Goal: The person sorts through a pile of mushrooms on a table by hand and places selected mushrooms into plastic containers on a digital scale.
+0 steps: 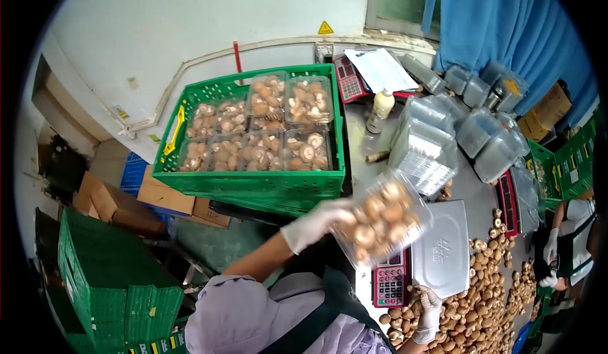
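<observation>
My left hand (318,225), in a white glove, grips one side of a clear plastic box of mushrooms (382,220). The box is tilted in the air, partly over a red-and-white scale (391,284). My gloved right hand (427,315) is beside the scale at the edge of a heap of loose brown mushrooms (472,306). Its fingers are closed on what looks like a mushroom (415,290), partly covered by the fingertips. Left of the table, a green crate (253,181) holds several filled boxes (307,149), some in a second layer.
Stacks of clear plastic boxes (424,142), a cream bottle (380,110) and papers (380,69) lie along the metal table. A second red scale (508,202) stands farther right. Green crates (114,278) are stacked at lower left near cardboard boxes (120,205). A co-worker (573,240) is at far right.
</observation>
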`<action>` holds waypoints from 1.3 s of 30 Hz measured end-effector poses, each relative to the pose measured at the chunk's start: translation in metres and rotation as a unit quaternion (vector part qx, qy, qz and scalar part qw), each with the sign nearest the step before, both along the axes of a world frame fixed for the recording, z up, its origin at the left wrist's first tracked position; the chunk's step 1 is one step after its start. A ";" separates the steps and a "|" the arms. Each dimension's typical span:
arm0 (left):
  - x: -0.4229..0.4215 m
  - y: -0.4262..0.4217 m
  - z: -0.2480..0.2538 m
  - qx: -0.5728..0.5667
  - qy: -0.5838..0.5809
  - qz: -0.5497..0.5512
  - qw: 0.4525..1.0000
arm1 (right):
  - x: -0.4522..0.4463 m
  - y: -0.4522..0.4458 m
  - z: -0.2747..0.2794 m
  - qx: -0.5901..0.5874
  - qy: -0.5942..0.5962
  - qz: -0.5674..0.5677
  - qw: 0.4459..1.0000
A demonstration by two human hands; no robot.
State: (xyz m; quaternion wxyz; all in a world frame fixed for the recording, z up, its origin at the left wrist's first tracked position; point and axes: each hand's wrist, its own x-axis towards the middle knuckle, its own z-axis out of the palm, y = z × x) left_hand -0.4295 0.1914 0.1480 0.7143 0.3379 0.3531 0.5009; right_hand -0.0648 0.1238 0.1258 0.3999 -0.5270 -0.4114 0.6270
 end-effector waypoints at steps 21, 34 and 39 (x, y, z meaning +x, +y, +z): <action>-0.348 0.135 -0.003 -0.034 0.771 0.445 0.454 | -0.017 -0.009 0.000 -0.046 -0.068 -0.033 0.996; 0.042 0.247 0.019 0.484 0.548 -0.138 0.669 | -0.015 -0.055 -0.009 -0.077 -0.091 -0.110 0.987; 0.065 0.269 0.011 0.495 0.610 -0.175 0.593 | -0.014 -0.091 -0.008 -0.090 -0.068 -0.187 0.976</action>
